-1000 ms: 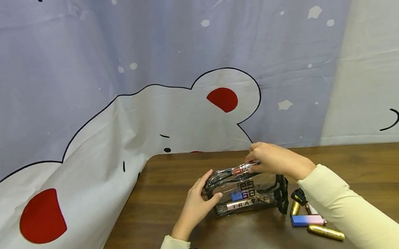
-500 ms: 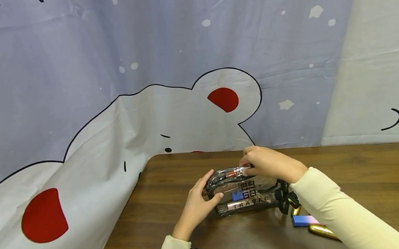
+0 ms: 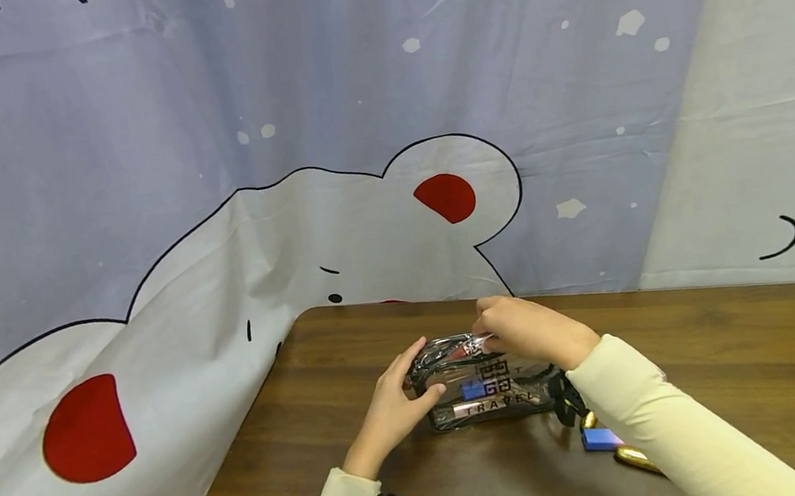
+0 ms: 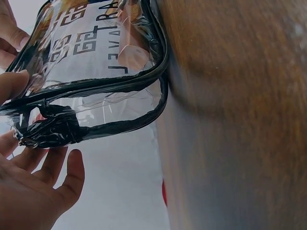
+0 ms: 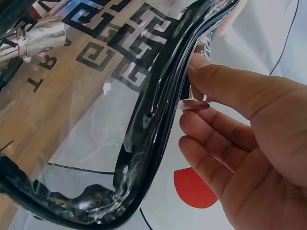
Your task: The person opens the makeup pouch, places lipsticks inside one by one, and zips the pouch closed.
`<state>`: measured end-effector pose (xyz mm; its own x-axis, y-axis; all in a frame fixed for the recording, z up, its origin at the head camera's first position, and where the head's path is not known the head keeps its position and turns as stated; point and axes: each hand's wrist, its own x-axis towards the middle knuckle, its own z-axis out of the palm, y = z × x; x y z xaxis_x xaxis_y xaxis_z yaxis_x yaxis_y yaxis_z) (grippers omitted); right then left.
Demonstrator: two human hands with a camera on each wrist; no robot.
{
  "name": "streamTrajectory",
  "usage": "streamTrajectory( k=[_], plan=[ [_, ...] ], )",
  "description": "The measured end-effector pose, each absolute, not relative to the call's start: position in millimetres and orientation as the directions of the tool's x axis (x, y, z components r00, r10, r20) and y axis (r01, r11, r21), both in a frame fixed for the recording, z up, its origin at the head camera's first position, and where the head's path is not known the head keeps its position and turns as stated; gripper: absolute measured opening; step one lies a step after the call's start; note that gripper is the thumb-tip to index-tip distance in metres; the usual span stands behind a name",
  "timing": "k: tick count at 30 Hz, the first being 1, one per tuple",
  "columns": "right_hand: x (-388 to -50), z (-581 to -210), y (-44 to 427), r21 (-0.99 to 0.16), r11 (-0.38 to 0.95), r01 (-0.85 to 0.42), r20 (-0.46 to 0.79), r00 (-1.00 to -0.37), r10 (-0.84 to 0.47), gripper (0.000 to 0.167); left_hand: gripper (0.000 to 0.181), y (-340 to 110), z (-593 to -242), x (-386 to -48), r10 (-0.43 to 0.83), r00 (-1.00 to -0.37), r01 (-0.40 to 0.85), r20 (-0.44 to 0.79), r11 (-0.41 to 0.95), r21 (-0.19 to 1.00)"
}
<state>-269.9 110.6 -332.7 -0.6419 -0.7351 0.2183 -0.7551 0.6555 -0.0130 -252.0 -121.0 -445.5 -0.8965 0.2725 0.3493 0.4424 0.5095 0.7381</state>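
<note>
A clear pouch with black trim and "TRAVEL" lettering (image 3: 452,376) stands on the table. My left hand (image 3: 391,408) grips its left end, thumb in front and fingers at the back. In the left wrist view several of those fingers (image 4: 74,175) show beyond the pouch's black-edged end. My right hand (image 3: 532,331) pinches a lipstick tube (image 3: 462,350) at the pouch's top opening, its reddish end angled down to the left. The right wrist view shows the tube's shiny round base (image 5: 194,104) beside thumb and fingers; the pouch edge hides the rest. A blue item and a pale tube lie inside the pouch.
Right of the pouch, partly under my right sleeve (image 3: 660,406), lie a blue box (image 3: 601,439), a gold tube (image 3: 635,458) and another gold piece (image 3: 589,420). Behind the wooden table (image 3: 349,338) hangs a printed cloth (image 3: 345,79).
My right hand has moved left and slightly down with the lipstick tube, which now tilts into the opening. My right sleeve covers more of the loose items. The left hand stays in place.
</note>
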Motion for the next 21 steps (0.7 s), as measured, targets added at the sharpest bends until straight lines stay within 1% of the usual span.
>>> streamTrajectory(
  k=[7, 12, 17, 21],
  plan=[
    [-271.3, -336.9, 106.5, -0.001, 0.653, -0.757, 0.228, -0.636, -0.737, 0.005, 0.069, -120.9, -444.9, -251.3, 0.278, -0.895, 0.446, 0.35, 0.508, 0.737],
    [-270.2, -337.0, 107.6, -0.018, 0.656, -0.755, 0.236, -0.641, -0.731, 0.008, 0.069, -119.8, -444.2, -251.1, 0.28, -0.896, 0.443, 0.345, 0.501, 0.743],
    [-268.6, -337.5, 109.5, -0.034, 0.665, -0.746, 0.239, -0.652, -0.72, 0.006, 0.069, -119.5, -444.9, -251.3, 0.279, -0.896, 0.443, 0.345, 0.508, 0.739],
    [-266.7, -338.5, 110.9, -0.018, 0.689, -0.725, 0.255, -0.67, -0.698, 0.005, 0.069, -119.9, -446.0, -251.7, 0.275, -0.897, 0.442, 0.347, 0.51, 0.738]
  ],
)
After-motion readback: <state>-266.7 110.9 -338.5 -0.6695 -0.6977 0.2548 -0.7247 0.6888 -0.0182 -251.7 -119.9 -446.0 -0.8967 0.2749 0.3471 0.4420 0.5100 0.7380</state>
